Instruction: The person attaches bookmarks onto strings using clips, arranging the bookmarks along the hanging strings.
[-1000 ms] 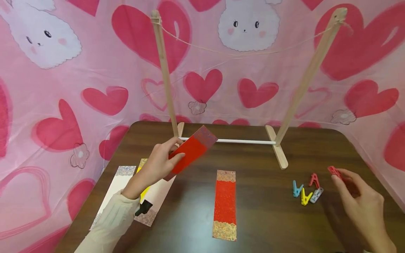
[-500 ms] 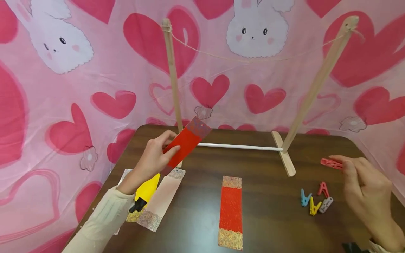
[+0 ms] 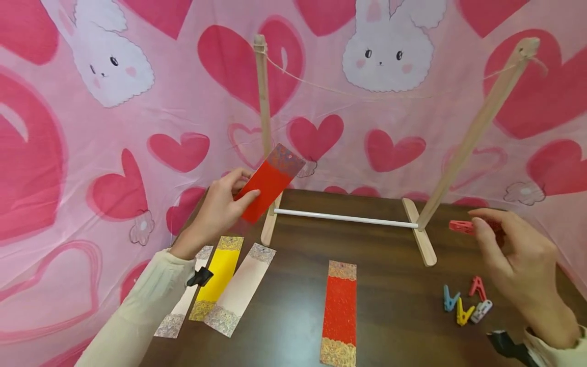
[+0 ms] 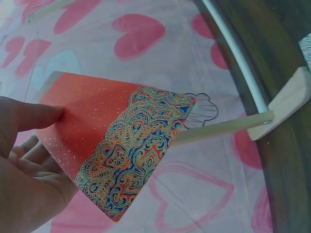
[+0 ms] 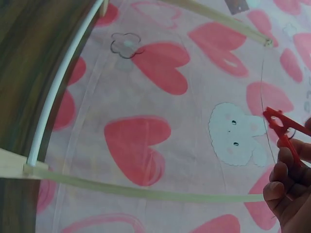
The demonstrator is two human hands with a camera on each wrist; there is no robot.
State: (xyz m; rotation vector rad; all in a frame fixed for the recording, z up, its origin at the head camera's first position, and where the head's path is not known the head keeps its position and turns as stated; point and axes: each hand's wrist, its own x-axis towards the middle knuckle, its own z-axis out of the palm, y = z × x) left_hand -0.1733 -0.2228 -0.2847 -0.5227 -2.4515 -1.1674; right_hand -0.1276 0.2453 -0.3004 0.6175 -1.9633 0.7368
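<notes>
My left hand (image 3: 224, 201) pinches a red paper card (image 3: 268, 183) between thumb and fingers, holding it tilted in front of the stand's left post. Blue and gold lacework patterns (image 4: 141, 150) cover the card's end in the left wrist view. At the right, my right hand (image 3: 518, 260) grips a red clothespin (image 3: 460, 226) raised above the table; the right wrist view shows the clothespin (image 5: 279, 124) with its tip pointing away from the fingers. A thin string (image 3: 321, 87) sags between the tops of the wooden stand's two posts (image 3: 477, 132).
On the table (image 3: 390, 306) lie another red card (image 3: 339, 311), a yellow card (image 3: 222, 275) and two pale cards, one (image 3: 245, 288) overlapping the yellow. Several small clothespins (image 3: 464, 311) cluster at the right. A white rod (image 3: 344, 217) joins the stand's feet; a pink heart-print cloth (image 3: 183, 81) hangs behind.
My left hand has raised the red card, uncovering the yellow and pale cards. My right hand has lifted the red clothespin away from the others and turned it leftward. The head view has shifted.
</notes>
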